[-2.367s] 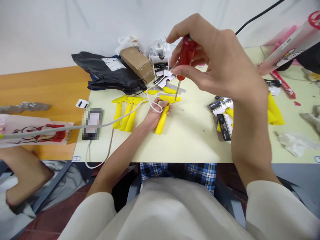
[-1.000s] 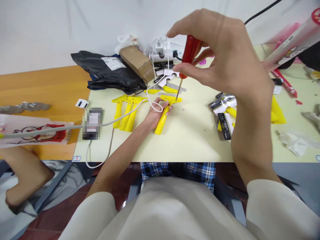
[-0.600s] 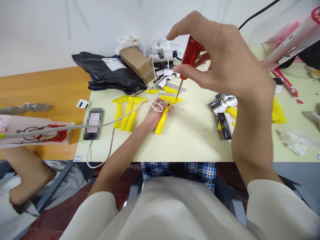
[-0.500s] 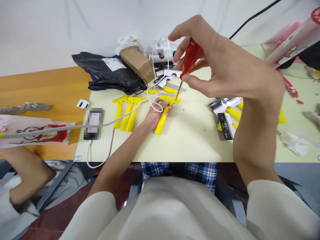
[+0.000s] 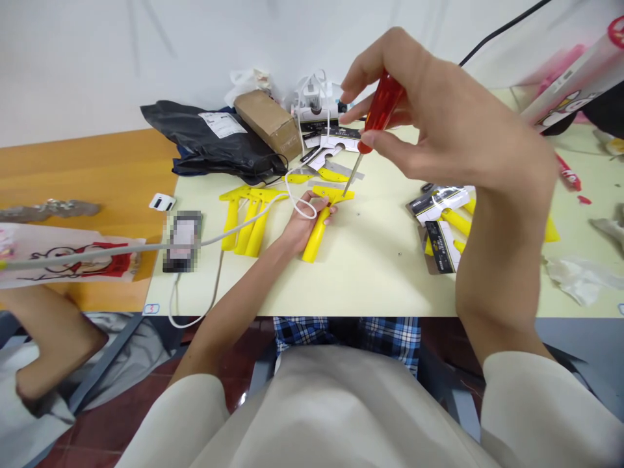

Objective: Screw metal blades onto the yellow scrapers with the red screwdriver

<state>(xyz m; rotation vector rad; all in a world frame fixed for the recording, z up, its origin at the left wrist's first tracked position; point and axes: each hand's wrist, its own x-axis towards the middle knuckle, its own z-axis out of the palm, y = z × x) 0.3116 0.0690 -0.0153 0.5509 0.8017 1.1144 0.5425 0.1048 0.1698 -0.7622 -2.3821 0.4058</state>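
Note:
My left hand [image 5: 303, 224] grips a yellow scraper handle [image 5: 314, 239] just under its wide head, pressing it near the tabletop. Fingers of my right hand [image 5: 414, 117] close around the red grip of a screwdriver [image 5: 383, 104]. Its thin shaft slants down, and the tip meets a screw spot on the right side of the scraper's head. Left of my left hand lie several more yellow scraper handles [image 5: 256, 224]. Beyond the head are loose yellow strips [image 5: 333, 175] and a grey metal blade [image 5: 358, 174].
Packaged yellow scrapers with black-and-white cards [image 5: 441, 246] lie at right. A black plastic bag [image 5: 214, 140] and a cardboard box [image 5: 268, 123] stand behind. A white cable [image 5: 229, 235] crosses above the phone [image 5: 182, 240]. At far left, another person's arm [image 5: 53, 331] shows.
My right hand and the screwdriver's grip have shifted slightly right and the screwdriver leans more, its tip staying at the same spot. My left hand and the scraper handle look unmoved.

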